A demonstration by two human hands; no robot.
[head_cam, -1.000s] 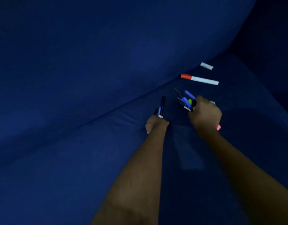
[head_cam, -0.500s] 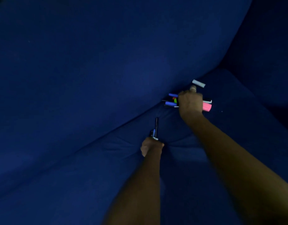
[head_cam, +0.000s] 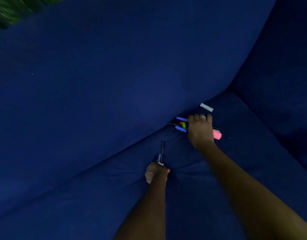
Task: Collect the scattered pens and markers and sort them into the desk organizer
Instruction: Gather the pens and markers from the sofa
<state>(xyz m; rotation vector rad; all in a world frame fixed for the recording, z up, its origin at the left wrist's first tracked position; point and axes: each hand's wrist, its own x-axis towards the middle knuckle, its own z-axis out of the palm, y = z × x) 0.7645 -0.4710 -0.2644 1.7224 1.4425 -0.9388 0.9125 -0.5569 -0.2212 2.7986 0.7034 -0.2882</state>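
My right hand (head_cam: 200,129) is closed around a bundle of pens and markers (head_cam: 181,124); blue, green and orange caps stick out on its left and a pink highlighter (head_cam: 217,135) on its right. Just beyond its fingertips a short white marker piece (head_cam: 206,107) lies on the seat near the crease. My left hand (head_cam: 156,172) grips two pens (head_cam: 161,153), a black one and a blue-capped one, pointing away from me. The red-capped white marker seen earlier is hidden under my right hand. No desk organizer is in view.
Everything sits on a dark blue sofa: the seat cushion (head_cam: 244,153) under my hands, the backrest (head_cam: 114,75) beyond the crease, an armrest (head_cam: 287,75) at the right. A blurred green patch (head_cam: 9,9) shows at the top left corner.
My right hand has moved forward over the red-capped white marker, which is now covered, and its fingers reach near the white piece. The left hand keeps its pens; the view shifted.
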